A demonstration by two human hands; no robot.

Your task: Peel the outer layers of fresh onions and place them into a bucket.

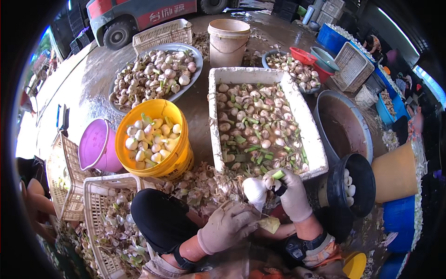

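My left hand point(230, 225), in a pale glove, is low in the middle, its fingers closed on a yellowish peeled garlic skin point(270, 224). My right hand point(292, 195), also gloved, is at the box's near edge with a green garlic stem point(278, 174) between its fingers and a black object at the palm side. Beside its fingertips shows a large white garlic bulb point(255, 191), above my left hand. Just beyond, a white foam box point(216, 115) holds garlic in murky water. Peeled bulbs fill a yellow bucket point(186, 150) to the left.
A metal basin point(197, 57) of unpeeled garlic stands far left, near a lidless pale bucket point(228, 52). A pink bucket point(106, 146) and skin-filled crate point(90, 209) are left. A black bucket point(366, 185) and large basin point(366, 129) stand right. People are at the edges; a forklift point(150, 17) is behind.
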